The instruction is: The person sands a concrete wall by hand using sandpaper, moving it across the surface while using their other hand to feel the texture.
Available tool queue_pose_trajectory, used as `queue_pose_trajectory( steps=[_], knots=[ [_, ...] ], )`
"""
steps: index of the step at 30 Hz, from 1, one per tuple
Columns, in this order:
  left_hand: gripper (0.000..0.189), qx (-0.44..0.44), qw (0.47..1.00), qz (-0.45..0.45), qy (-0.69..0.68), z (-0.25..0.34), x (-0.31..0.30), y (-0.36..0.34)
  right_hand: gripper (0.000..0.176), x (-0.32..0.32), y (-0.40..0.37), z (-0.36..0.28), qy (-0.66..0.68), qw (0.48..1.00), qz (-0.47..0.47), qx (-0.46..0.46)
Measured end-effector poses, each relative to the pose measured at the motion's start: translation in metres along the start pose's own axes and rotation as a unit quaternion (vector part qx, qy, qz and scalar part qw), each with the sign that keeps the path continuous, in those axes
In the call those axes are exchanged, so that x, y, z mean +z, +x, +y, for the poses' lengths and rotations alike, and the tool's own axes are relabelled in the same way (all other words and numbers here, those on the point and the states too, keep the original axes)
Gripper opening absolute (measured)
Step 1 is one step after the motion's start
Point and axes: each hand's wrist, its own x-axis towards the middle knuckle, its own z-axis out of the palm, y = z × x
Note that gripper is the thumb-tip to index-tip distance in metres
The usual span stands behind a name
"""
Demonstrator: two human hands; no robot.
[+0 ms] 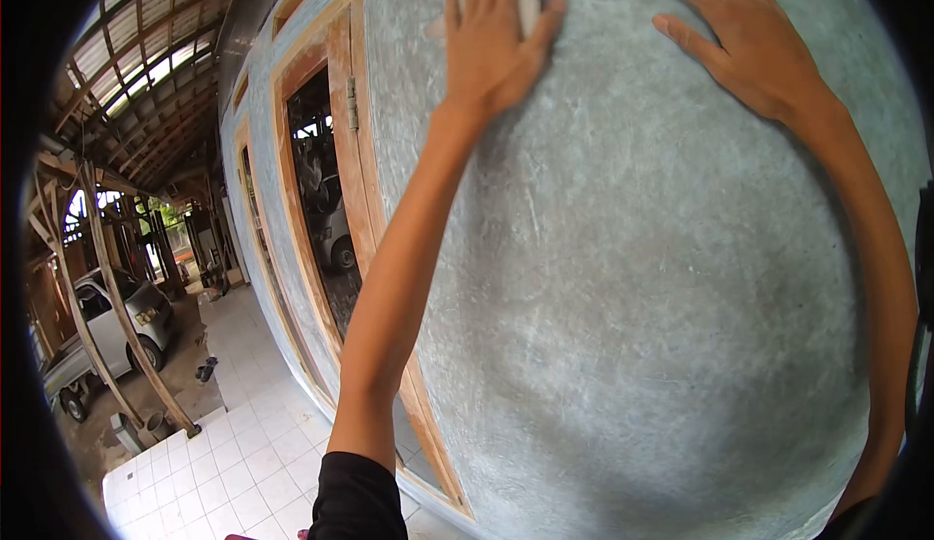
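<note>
A grey plastered wall fills the middle and right of the view. High on it, my left hand presses a pale, flat piece against the surface, its palm over most of the piece and an edge showing on either side. What the piece is made of I cannot make out. My right hand lies on the wall at the upper right, fingers spread, holding nothing.
Left of the wall's bare part is a wooden-framed window with a metal hinge. White floor tiles run below. A parked pickup, slanting wooden posts and a bucket stand at the far left.
</note>
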Motion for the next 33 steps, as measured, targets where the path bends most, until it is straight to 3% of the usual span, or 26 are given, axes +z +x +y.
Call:
queue_pose_trajectory(
  steps=[2, 4, 6, 7, 8, 9, 10, 12, 13, 15, 18, 20, 23, 25, 27, 30, 31, 33],
  knots=[
    [0.071, -0.027, 0.994, -0.101, -0.007, 0.017, -0.018, 0.011, 0.055, 0.014, 0.011, -0.001, 0.015, 1.0, 0.006, -0.026],
    [0.071, -0.054, 0.993, -0.104, -0.008, -0.004, -0.022, 0.014, 0.055, 0.029, 0.021, 0.008, 0.003, 0.996, 0.022, -0.088],
    [0.075, -0.116, 0.986, -0.12, -0.022, -0.054, -0.023, 0.027, 0.054, 0.027, 0.021, 0.008, -0.006, 0.996, 0.012, -0.089],
    [0.05, -0.028, 1.0, 0.012, -0.003, -0.1, -0.009, 0.023, 0.054, 0.025, 0.021, 0.005, -0.012, 0.996, 0.003, -0.091],
    [0.048, -0.065, 0.997, -0.001, 0.034, -0.147, -0.004, 0.022, 0.054, 0.02, 0.019, 0.001, -0.011, 0.996, 0.003, -0.089],
    [0.061, -0.145, 0.988, -0.054, 0.007, -0.169, -0.014, 0.022, 0.054, 0.014, 0.016, -0.004, 0.022, 0.996, 0.004, -0.083],
    [0.061, -0.142, 0.988, -0.054, 0.006, -0.172, -0.01, 0.02, 0.054, 0.009, 0.015, -0.005, 0.055, 0.996, 0.006, -0.074],
    [0.077, -0.218, 0.976, -0.03, 0.003, -0.163, -0.015, 0.016, 0.054, 0.021, 0.018, 0.004, 0.045, 0.995, 0.019, -0.085],
    [0.087, -0.22, 0.973, -0.066, -0.004, -0.156, -0.012, 0.011, 0.053, 0.026, 0.019, 0.005, 0.039, 0.994, 0.03, -0.101],
    [0.083, -0.186, 0.979, -0.089, 0.004, -0.09, -0.014, -0.002, 0.053, 0.025, 0.018, 0.003, 0.038, 0.994, 0.026, -0.096],
    [0.079, -0.033, 0.996, -0.077, 0.004, -0.001, -0.016, -0.035, 0.053, 0.008, 0.016, -0.007, 0.044, 0.996, 0.014, -0.077],
    [0.079, -0.041, 0.994, -0.097, -0.032, 0.002, -0.026, -0.035, 0.053, 0.007, 0.018, -0.01, 0.058, 0.996, 0.001, -0.068],
    [0.078, -0.081, 0.995, -0.061, -0.016, -0.039, -0.02, -0.014, 0.053, 0.016, 0.021, 0.0, 0.024, 0.997, -0.018, -0.071],
    [0.079, -0.18, 0.981, -0.066, -0.003, -0.094, -0.01, 0.011, 0.052, 0.016, 0.021, 0.002, 0.057, 0.993, 0.009, -0.104],
    [0.084, -0.23, 0.973, -0.009, -0.01, -0.119, -0.007, 0.035, 0.051, 0.018, 0.022, 0.002, 0.058, 0.993, 0.006, -0.1],
    [0.084, -0.277, 0.961, 0.03, -0.002, -0.114, 0.011, 0.05, 0.051, 0.016, 0.023, -0.001, 0.05, 0.996, -0.007, -0.076],
    [0.08, -0.302, 0.951, -0.056, 0.03, -0.083, -0.003, 0.059, 0.05, 0.014, 0.022, -0.003, 0.04, 0.997, -0.02, -0.056],
    [0.083, -0.154, 0.988, 0.004, -0.022, -0.056, 0.008, 0.028, 0.05, 0.007, 0.019, -0.011, 0.062, 0.997, -0.011, -0.05]
  ],
)
